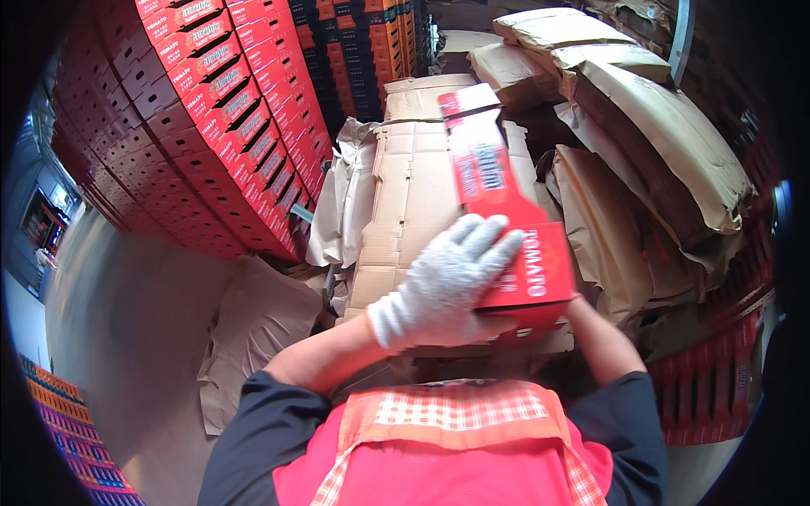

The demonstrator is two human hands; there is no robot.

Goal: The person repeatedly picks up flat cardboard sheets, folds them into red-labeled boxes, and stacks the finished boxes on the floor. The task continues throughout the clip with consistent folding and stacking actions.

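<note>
A red cardboard box (527, 267) with white and black print is held up in front of my chest. One long narrow side (474, 156) of it reaches up and away toward the far end. My left hand (451, 281), in a pale grey knit glove, grips the near left part of the box, with its fingers over the red face. My right forearm (601, 337) comes up to the box from the right, but the hand is hidden behind it. Beneath the box lies a stack of flat brown cardboard sheets (409, 181).
Tall stacks of red boxes (228, 110) stand at the left, with black and orange boxes (363, 59) behind. Paper-wrapped bundles (666, 126) pile up on the right. Crumpled brown paper (257, 316) lies on the floor at the left. More red boxes (704, 384) sit at the lower right.
</note>
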